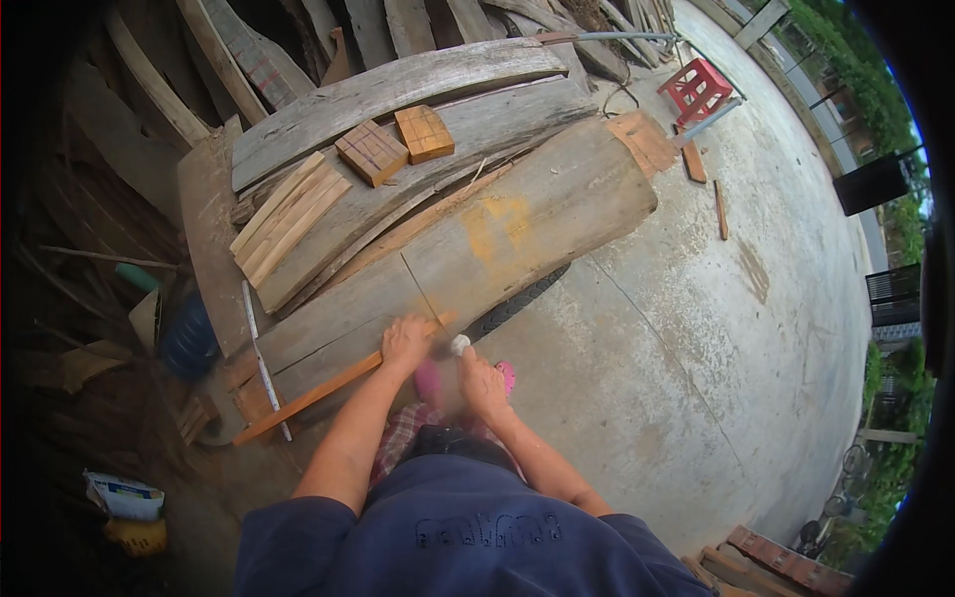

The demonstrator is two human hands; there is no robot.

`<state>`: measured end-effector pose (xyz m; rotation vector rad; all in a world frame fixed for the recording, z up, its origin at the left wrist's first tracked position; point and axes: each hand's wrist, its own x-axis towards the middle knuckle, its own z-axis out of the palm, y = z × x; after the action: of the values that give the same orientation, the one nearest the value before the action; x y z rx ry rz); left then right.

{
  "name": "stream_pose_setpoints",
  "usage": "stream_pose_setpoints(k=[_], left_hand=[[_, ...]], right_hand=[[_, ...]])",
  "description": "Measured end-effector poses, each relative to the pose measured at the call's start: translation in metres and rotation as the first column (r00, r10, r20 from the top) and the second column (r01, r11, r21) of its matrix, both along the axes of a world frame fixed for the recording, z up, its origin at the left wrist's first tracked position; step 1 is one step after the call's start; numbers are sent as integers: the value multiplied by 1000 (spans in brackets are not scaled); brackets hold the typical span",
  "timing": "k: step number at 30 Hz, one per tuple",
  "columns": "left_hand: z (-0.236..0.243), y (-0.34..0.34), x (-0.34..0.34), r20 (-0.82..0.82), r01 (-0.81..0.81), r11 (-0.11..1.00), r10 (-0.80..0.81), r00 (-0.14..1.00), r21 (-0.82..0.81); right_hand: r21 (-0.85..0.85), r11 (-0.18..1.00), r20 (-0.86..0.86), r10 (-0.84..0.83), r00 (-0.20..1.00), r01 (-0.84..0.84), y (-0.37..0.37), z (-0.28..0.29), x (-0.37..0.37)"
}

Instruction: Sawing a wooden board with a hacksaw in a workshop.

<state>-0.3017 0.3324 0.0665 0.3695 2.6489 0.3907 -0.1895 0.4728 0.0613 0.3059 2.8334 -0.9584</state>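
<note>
Along the near edge of a wide grey wooden slab (557,189) lies a long orange-brown wooden strip (328,390). My left hand (406,343) is over the strip's far end, fingers bent around it. Just to the right, in front of the slab's edge, my right hand (484,386) is closed on a small white lump (460,344); its exact kind is unclear. A thin dark line crosses the slab by my left hand, and a yellow mark shows farther along it.
Two square wooden blocks (372,152) and several pale sticks (288,219) rest on farther planks. A white measuring stick (261,363) lies at left near a blue jug (189,336). A red stool (696,90) stands far right on the concrete. Timber leans behind.
</note>
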Motion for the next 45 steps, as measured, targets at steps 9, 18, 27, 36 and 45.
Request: stream_pose_setpoints(k=[9, 18, 27, 36, 45], left_hand=[[-7, 0, -3, 7, 31, 999, -31, 999, 29], [-4, -10, -3, 13, 19, 997, -20, 1000, 72], [-15, -11, 3, -19, -23, 998, 24, 1000, 57], [-19, -6, 5, -82, 25, 996, -18, 996, 85], [-22, 1, 3, -56, 16, 994, -10, 998, 111]], right_hand=[[3, 1000, -71, -15, 997, 15, -5, 1, -22], [44, 999, 11, 10, 1000, -10, 1, 1, 13], [25, 1000, 21, 3, 1000, -3, 2, 7, 25], [46, 999, -64, -25, 998, 28, -12, 6, -12], [43, 999, -43, -30, 999, 32, -8, 3, -16]])
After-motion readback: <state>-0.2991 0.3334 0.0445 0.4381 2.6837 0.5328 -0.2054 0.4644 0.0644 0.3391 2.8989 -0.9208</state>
